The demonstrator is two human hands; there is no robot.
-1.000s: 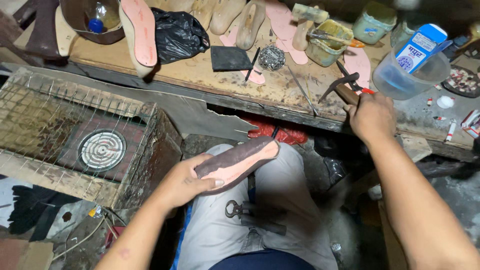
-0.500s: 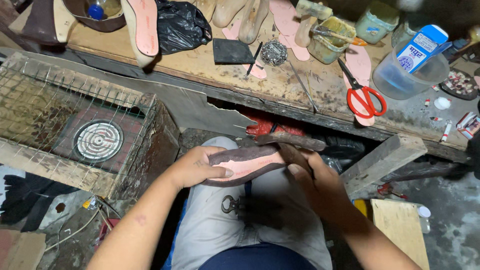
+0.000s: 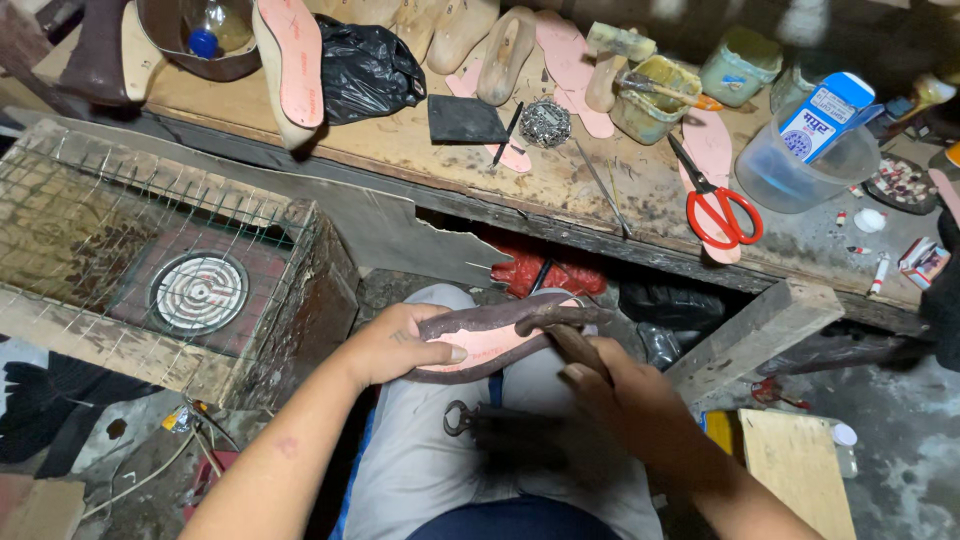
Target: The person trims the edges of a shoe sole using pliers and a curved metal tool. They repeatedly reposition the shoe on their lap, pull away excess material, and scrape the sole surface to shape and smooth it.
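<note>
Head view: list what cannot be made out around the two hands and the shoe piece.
- Right hand: motion-blurred; the grip on its tool is unclear.
- Shoe piece: near end hidden under the left hand.
- Pincers on the lap: blurred, partly behind the right hand.
- Both forearms: cut off by the bottom edge.

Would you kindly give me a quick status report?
Left hand holds shoe piece over lap. Right hand grips tool handle against it. Nothing in the way.

Red-handled scissors [image 3: 722, 212] lie on the workbench [image 3: 400, 150] near what looks like glue jars [image 3: 655, 100].
</note>
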